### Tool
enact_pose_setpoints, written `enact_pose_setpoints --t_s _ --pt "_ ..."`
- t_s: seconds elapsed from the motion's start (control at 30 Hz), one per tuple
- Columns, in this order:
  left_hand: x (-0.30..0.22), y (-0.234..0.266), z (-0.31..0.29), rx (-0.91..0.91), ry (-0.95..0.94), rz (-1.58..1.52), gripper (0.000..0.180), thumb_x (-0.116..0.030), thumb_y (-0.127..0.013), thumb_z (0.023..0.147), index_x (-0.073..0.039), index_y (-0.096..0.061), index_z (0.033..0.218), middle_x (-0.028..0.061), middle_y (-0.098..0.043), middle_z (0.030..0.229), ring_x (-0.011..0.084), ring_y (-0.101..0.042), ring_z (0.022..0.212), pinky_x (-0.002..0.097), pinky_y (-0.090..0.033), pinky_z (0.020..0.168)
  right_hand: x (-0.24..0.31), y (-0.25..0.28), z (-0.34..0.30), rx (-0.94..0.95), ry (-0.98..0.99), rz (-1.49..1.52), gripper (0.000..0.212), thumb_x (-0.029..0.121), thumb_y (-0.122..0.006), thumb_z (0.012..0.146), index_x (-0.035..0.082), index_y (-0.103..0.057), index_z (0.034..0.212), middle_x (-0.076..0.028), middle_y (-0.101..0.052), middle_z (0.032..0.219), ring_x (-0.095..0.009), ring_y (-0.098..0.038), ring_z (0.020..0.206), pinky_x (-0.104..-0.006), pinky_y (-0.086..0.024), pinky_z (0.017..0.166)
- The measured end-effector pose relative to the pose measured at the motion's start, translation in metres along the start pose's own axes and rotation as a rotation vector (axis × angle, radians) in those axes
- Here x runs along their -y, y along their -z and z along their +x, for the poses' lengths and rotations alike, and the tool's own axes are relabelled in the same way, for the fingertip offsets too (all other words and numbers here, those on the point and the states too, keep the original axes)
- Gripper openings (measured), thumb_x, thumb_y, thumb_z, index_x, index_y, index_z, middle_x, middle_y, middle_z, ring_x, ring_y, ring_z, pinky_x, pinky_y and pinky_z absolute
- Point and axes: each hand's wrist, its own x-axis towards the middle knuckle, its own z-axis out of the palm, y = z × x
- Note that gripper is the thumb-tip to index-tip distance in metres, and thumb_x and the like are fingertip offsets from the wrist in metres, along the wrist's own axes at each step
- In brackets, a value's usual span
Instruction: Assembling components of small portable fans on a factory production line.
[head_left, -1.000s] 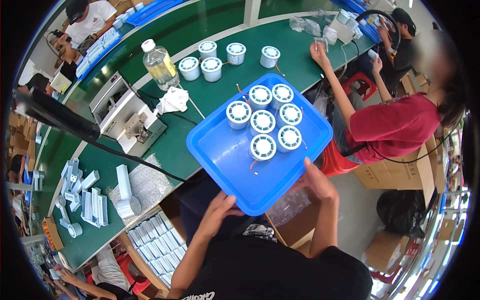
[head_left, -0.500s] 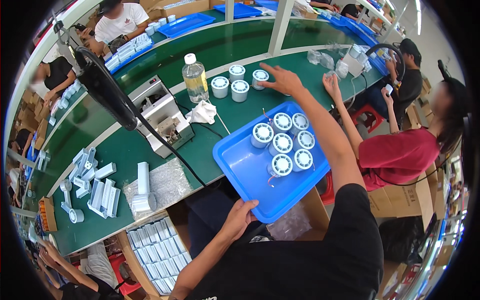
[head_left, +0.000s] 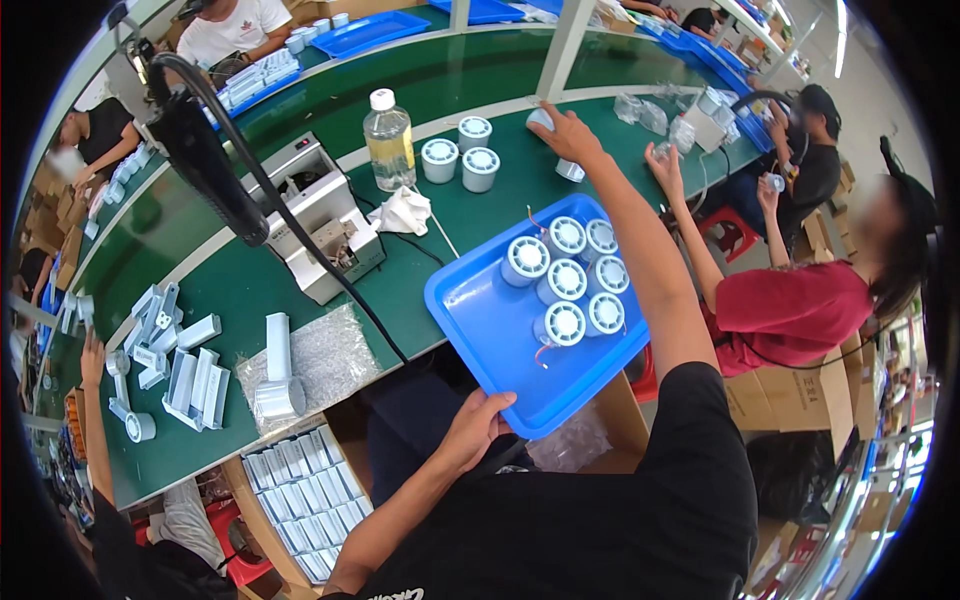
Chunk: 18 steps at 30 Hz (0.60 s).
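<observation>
Holding the blue tray [head_left: 470,300] at its near corner, my left hand [head_left: 478,432] has its thumb pressed on the rim, the other fingers clamped from below and mostly hidden from me. I cannot tell whether the tray also rests on the green worktop [head_left: 240,285]; its near part hangs past the edge. Seven round vented cylinders [head_left: 567,280] stand in the tray, tops up, bunched toward its far and right sides, some with thin red wires showing. Beyond the tray, I have my right hand [head_left: 568,135] reaching over the worktop, fingers clamped on one tilted pale cylinder [head_left: 540,120]. Another short cylinder [head_left: 570,171] shows just beyond the tray, partly covered by my right wrist. Beyond the tray and to its left, three more canisters [head_left: 481,170] stand close together, with a clear bottle [head_left: 389,145] of yellowish liquid beside them. Nearer the tray's left corner lies a crumpled white tissue [head_left: 403,212], and left of that stands a grey machine [head_left: 350,252]. Well to the tray's left, a pale handled part [head_left: 280,360] lies on bubble wrap [head_left: 340,350]. To its right sits a co-worker in a red top [head_left: 800,312].
</observation>
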Motion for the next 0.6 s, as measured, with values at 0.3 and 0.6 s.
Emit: enact_pose_setpoints --t_s 0.3,0.6 --pt "-0.004 0.006 -0.005 -0.019 0.023 -0.02 0.049 -0.019 -0.059 0.101 0.007 -0.044 0.139 0.0166 -0.061 0.133 0.0246 -0.066 0.116 0.0427 -0.056 0.101 0.055 0.067 -0.019 -0.03 0.02 0.233 0.056 0.037 -0.08 0.083 0.015 -0.052 0.126 -0.022 -0.073 0.103 -0.038 -0.073 0.093 -0.0463 -0.057 0.08" --pt "-0.008 -0.004 -0.001 0.009 -0.001 0.018 0.044 -0.02 -0.059 0.103 0.003 -0.046 0.138 0.0134 -0.061 0.132 0.0218 -0.065 0.116 0.0418 -0.055 0.099 0.197 0.081 -0.259 0.079 0.277 0.613 0.056 0.021 -0.082 0.083 0.005 -0.047 0.124 -0.017 -0.065 0.091 -0.031 -0.069 0.073 -0.0417 -0.055 0.063"
